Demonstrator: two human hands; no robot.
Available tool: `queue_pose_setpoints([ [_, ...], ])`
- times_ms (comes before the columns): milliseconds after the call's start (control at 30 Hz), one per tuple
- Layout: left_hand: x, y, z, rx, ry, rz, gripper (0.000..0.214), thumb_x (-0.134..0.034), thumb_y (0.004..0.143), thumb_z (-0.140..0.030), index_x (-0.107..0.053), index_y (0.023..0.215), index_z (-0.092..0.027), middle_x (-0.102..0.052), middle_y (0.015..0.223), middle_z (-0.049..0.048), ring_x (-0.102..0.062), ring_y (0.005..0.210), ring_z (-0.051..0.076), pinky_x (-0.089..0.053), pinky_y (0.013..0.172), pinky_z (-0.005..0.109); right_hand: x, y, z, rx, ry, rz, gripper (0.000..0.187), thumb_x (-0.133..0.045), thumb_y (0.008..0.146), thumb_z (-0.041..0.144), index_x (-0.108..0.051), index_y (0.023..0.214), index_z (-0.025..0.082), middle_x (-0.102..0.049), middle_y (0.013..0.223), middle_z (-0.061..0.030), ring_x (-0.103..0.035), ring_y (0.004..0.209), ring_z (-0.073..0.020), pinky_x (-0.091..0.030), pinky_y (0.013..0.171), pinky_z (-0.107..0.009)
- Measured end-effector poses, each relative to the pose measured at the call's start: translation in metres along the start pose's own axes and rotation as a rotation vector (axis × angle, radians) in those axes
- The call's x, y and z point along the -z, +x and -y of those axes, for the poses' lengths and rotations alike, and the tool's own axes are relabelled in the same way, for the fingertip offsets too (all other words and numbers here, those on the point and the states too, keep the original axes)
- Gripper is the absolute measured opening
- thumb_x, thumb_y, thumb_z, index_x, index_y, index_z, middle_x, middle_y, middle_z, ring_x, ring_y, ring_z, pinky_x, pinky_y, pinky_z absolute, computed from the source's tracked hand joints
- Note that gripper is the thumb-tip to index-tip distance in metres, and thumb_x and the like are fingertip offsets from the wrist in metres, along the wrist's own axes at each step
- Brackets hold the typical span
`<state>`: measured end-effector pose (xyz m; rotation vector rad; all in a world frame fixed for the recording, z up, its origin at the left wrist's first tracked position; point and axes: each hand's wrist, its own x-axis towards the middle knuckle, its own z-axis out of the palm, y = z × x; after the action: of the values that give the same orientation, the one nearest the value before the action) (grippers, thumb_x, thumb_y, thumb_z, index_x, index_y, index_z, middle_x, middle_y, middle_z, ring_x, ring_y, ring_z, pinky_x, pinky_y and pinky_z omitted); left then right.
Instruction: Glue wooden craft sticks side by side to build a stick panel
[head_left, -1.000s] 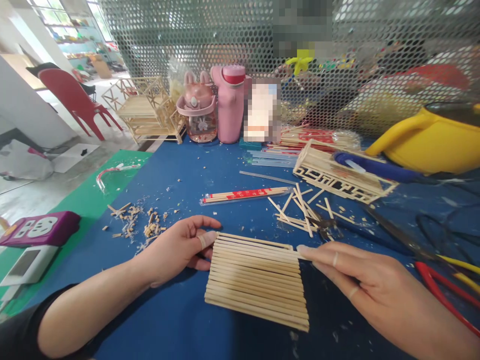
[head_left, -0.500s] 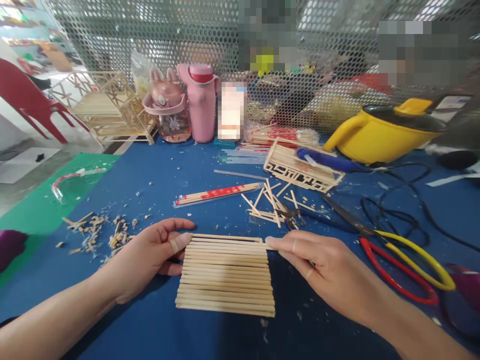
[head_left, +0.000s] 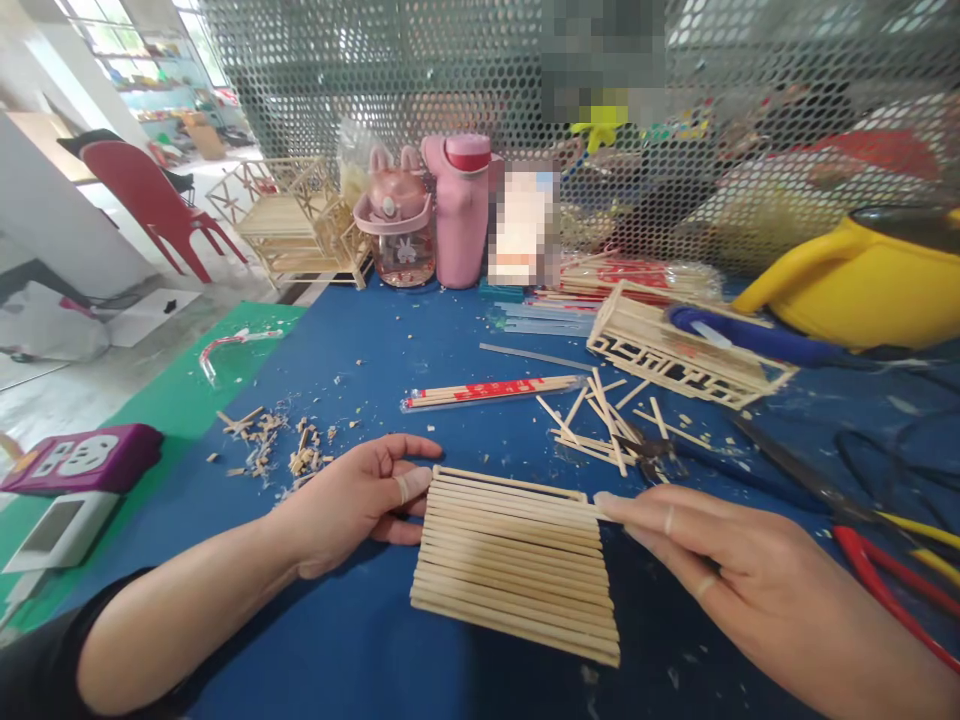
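Stick panel lies flat on the blue surface; left hand pinches its upper left end, right hand its upper right corner; best to press both ends evenly, sticks parallel.

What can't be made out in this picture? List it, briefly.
Head view:
- The right hand covers the stick panel at its right edge, so the grip of its fingers underneath is hidden.
- The yellow pot and the red handles are cut off by the right edge.
- The box beside the pink bottle is pixelated and its label is unreadable.
- Things behind the perforated screen are blurred.
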<state>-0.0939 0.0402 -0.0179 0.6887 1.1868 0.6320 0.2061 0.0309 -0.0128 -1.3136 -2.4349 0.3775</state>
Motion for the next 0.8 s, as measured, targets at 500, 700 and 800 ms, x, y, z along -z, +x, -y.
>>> queue_pose_setpoints([
  [500,-0.002,0.002,0.007,-0.084,0.085,-0.07,0.028,-0.066,0.084,-0.031,-0.055,0.107,-0.02,-0.059,0.07,-0.0044,-0.06,0.065,0.008,-0.054,0.059,0.019,-0.005,0.003,0.006,0.019,0.064,-0.068,0.02,-0.054,0.089,0.021,-0.071,0.098,0.027,-0.072,0.083,0.0016,-0.068,0.075,-0.0128,-0.052,0.067,-0.022],
  [700,0.002,0.001,0.01,-0.111,0.222,-0.083,0.039,-0.066,0.08,-0.044,-0.053,0.11,-0.022,-0.058,0.074,-0.0038,-0.061,0.071,0.013,-0.054,0.064,0.025,-0.007,0.001,0.007,0.001,0.096,-0.114,0.019,-0.055,0.089,0.017,-0.071,0.096,0.024,-0.073,0.084,0.0006,-0.067,0.077,-0.0125,-0.051,0.069,-0.023],
  [800,0.006,-0.003,0.005,-0.305,0.541,-0.175,0.04,-0.057,0.084,-0.047,-0.052,0.113,-0.022,-0.061,0.087,0.0009,-0.061,0.076,0.017,-0.052,0.064,0.03,-0.007,0.0,0.007,-0.024,0.12,-0.093,0.02,-0.054,0.089,0.018,-0.072,0.097,0.024,-0.074,0.086,0.0012,-0.068,0.079,-0.0124,-0.051,0.071,-0.023],
])
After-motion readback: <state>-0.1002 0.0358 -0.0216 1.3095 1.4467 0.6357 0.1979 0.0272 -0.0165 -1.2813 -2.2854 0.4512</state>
